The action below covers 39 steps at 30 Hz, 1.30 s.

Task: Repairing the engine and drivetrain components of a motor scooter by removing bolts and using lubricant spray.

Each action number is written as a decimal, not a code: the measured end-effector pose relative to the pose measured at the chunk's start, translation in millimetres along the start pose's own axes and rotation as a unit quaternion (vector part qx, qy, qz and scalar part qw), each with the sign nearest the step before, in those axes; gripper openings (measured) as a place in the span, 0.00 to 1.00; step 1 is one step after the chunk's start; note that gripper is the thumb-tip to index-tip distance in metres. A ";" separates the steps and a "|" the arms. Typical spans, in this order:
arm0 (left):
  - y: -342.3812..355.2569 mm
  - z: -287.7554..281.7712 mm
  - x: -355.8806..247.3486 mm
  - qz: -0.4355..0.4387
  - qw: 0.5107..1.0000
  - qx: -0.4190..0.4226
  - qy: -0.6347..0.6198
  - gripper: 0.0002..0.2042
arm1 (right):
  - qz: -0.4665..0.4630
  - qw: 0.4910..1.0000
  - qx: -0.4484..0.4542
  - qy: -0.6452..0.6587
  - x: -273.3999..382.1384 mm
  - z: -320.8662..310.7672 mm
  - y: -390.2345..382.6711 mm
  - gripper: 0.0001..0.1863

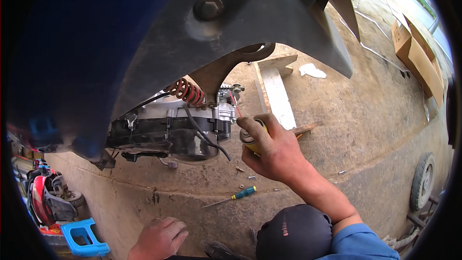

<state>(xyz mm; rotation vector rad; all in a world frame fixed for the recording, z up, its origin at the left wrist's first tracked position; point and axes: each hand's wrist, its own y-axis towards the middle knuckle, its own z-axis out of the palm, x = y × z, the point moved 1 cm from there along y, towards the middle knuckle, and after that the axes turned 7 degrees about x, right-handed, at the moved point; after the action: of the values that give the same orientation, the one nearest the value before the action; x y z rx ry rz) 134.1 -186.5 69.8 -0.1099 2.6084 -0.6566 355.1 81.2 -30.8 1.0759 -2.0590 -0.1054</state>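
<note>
Spray can (252,148) within right hand (274,151), beneath the forefinger (256,132)

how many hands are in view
2: the left hand near the lower edge, and the right hand around a spray can near the engine. No others show.

Can (250,148) right of engine (192,144), screwdriver (244,193) on floor (346,139) before both; wheel (423,181) far right, box (424,70) beyond.

The right hand (275,148) hides much of the yellow can (252,147), and the top edge cuts dark bodywork (255,24).
</note>
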 end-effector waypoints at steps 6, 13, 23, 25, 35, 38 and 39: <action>-3.6 -1.8 -0.5 -0.010 1.000 0.019 -0.004 0.08 | 0.017 1.000 0.001 -0.011 3.1 -2.8 -5.5 0.35; -7.2 -0.7 6.7 -0.016 1.000 0.025 0.009 0.08 | 0.031 0.999 0.001 -0.018 7.0 -1.4 1.0 0.37; -12.5 1.8 12.7 -0.012 1.000 0.016 0.014 0.09 | 0.026 0.999 -0.022 -0.017 14.6 -4.9 1.1 0.38; -13.7 1.7 11.4 -0.030 0.999 0.025 0.015 0.09 | 0.035 0.999 -0.024 -0.015 11.9 -5.5 -0.4 0.38; -5.7 5.2 19.0 -0.046 0.997 0.061 0.009 0.11 | 0.042 0.998 -0.030 0.020 6.1 -6.1 -4.9 0.38; 5.4 6.2 34.6 0.021 0.997 0.016 0.073 0.08 | 0.035 0.994 -0.094 0.039 -0.3 -18.3 -18.9 0.43; 15.9 -4.0 32.5 0.022 0.997 -0.028 0.075 0.08 | 0.038 0.994 -0.094 0.041 -7.1 -19.6 -26.6 0.43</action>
<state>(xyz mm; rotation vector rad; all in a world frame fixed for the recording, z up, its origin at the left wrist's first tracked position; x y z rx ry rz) 103.6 -176.7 52.4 -0.0205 2.7647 -0.5974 388.3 74.6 -32.5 0.8724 -1.9699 -0.2092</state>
